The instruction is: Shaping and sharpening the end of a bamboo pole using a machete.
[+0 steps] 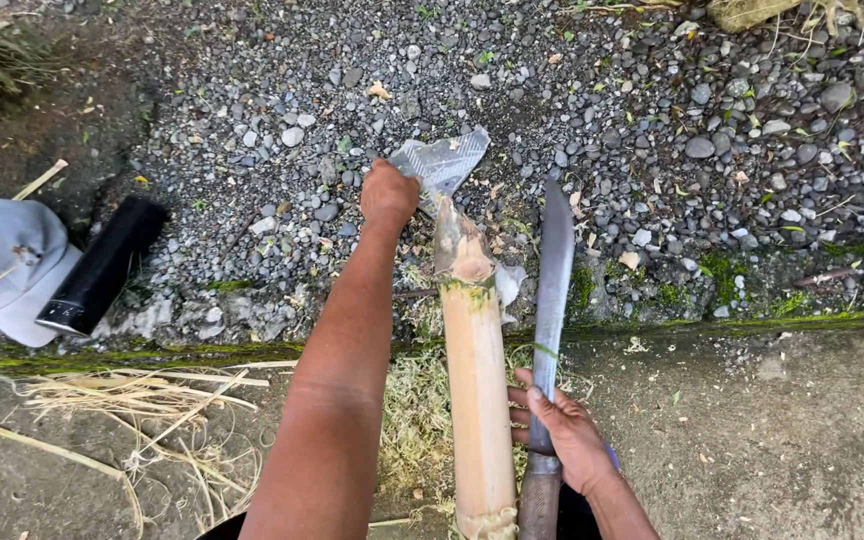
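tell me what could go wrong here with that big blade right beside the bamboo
1. The right hand grips the long blade with its fingers against the bamboo stalk; a slip could bring the edge onto them.
2. The left hand pinches the clear plastic wrap at the stalk's far end, near the blade tip, so a swing could catch that forearm.
3. The stalk's far end lies over loose gravel; it might roll or shift.
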